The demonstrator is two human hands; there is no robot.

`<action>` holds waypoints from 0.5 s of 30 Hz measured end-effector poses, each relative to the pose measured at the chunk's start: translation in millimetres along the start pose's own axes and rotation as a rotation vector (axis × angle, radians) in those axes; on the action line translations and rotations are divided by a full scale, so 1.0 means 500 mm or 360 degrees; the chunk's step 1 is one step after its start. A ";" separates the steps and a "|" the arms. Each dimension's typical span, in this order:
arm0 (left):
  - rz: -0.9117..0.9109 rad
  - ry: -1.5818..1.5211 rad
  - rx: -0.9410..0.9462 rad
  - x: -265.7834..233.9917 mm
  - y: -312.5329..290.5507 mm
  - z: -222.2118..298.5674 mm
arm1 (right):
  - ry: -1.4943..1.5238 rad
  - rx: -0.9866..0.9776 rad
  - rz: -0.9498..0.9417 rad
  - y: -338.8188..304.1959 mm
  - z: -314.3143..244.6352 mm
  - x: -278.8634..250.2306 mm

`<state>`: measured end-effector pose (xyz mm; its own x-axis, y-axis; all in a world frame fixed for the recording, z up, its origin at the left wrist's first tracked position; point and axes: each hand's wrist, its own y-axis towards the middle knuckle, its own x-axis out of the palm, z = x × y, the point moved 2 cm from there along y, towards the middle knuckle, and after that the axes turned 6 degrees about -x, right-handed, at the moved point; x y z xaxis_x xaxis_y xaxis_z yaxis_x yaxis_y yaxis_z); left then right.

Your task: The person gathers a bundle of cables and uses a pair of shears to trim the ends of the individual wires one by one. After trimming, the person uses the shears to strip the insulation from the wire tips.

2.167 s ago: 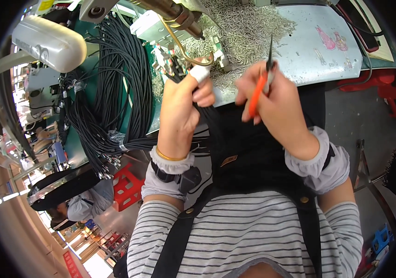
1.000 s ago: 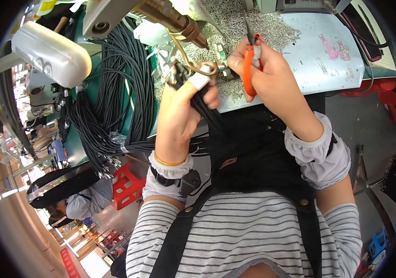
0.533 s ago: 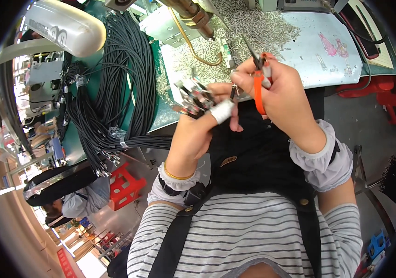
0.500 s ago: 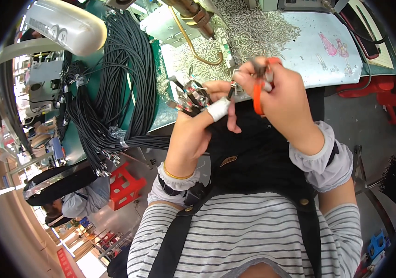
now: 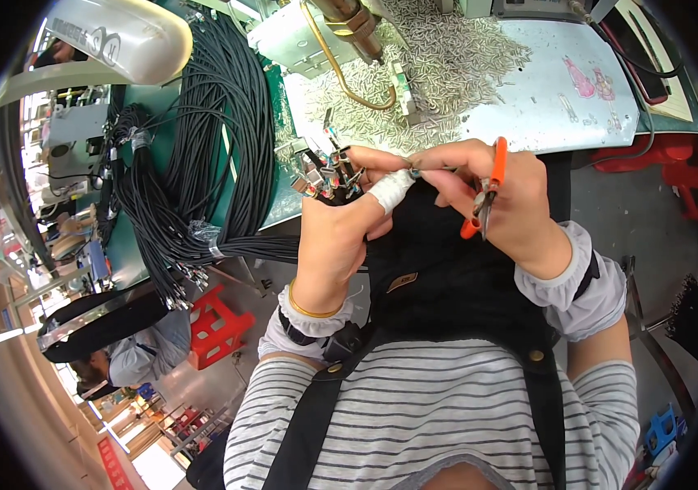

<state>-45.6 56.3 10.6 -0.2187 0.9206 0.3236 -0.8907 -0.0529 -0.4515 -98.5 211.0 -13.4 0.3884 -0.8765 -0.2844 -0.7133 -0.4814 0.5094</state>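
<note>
My left hand point(image 5: 328, 241), its thumb wrapped in white tape, is closed round a bunch of black cables point(image 5: 328, 178). Their stripped ends, with small metal parts and coloured wires, stick out to the left of it. My right hand point(image 5: 520, 200) has its thumb and forefinger at one cable end point(image 5: 415, 173), against the taped left thumb. The fingertips largely hide that end. Tucked in the right palm is a pair of small orange-handled pliers point(image 5: 499, 163), one handle upward and the metal part beside the palm.
Beyond my hands, many small metal pins point(image 5: 463, 57) cover the pale tabletop point(image 5: 557, 106) under a machine head point(image 5: 349, 24). A thick bundle of black cables point(image 5: 226, 122) hangs off the left side. Red stools point(image 5: 218, 327) and another person point(image 5: 149, 355) are at lower left.
My right hand has come down and in to meet the left thumb at the cable end. The orange-handled pliers have turned in the right hand. The left hand has shifted little.
</note>
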 end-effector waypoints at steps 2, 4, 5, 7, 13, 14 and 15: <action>0.0032 0.0007 -0.0055 0.004 0.000 -0.002 | -0.0303 -0.0293 0.0103 0.001 -0.001 0.006; 0.0245 0.0458 0.0255 0.015 0.001 -0.008 | -0.0455 -0.0439 0.0154 -0.001 -0.005 0.012; 0.0351 0.0683 0.0411 0.019 0.001 -0.009 | -0.0417 -0.0314 0.0141 -0.003 -0.005 0.016; 0.0345 0.0646 0.0483 0.021 0.003 -0.018 | -0.0339 -0.0065 0.0115 -0.005 -0.004 0.021; 0.0405 0.0597 0.0665 0.010 0.000 -0.030 | 0.0017 0.0163 0.0153 -0.006 0.000 0.023; 0.0403 0.0597 0.0663 0.012 -0.002 -0.029 | -0.0226 -0.0004 0.0131 -0.010 -0.002 0.021; 0.0410 0.0668 0.0637 0.016 -0.004 -0.026 | -0.0469 -0.0173 0.0108 -0.012 -0.006 0.021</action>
<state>-40.7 68.9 3.5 -0.3433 0.9281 -0.1439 -0.9281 -0.3587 -0.0994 -88.3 204.5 -16.9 0.1451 -0.8752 -0.4616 -0.6593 -0.4334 0.6145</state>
